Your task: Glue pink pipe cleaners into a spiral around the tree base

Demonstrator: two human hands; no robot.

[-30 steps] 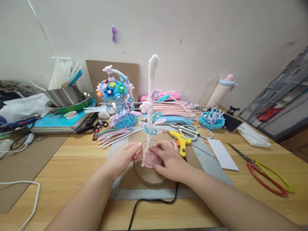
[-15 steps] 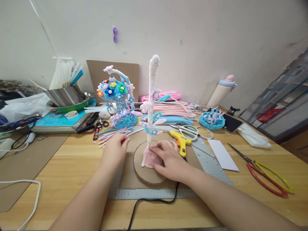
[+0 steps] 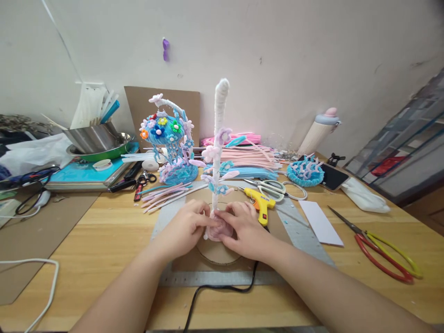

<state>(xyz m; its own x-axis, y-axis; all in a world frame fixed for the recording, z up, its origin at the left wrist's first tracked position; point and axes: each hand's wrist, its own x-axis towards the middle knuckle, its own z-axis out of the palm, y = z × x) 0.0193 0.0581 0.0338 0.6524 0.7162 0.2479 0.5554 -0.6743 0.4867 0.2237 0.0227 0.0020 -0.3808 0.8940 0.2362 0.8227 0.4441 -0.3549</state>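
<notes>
In the head view, a white stem stands upright before me, with small pink, lilac and blue flowers along it. At its foot is a pink coil, above a round cardboard disc, in the middle of the table. My right hand is half closed around the right side of the coil and holds it between the thumb and the index finger. My left hand has its fingers bent, and their tips touch the coil from the left; whether they pinch something there, I cannot tell. Just beyond my right hand lies a yellow glue gun. Farther to the right are a white card and scissors with one red and one yellow handle. Behind the stem lie pink and blue fuzzy sticks in bundles.
</notes>
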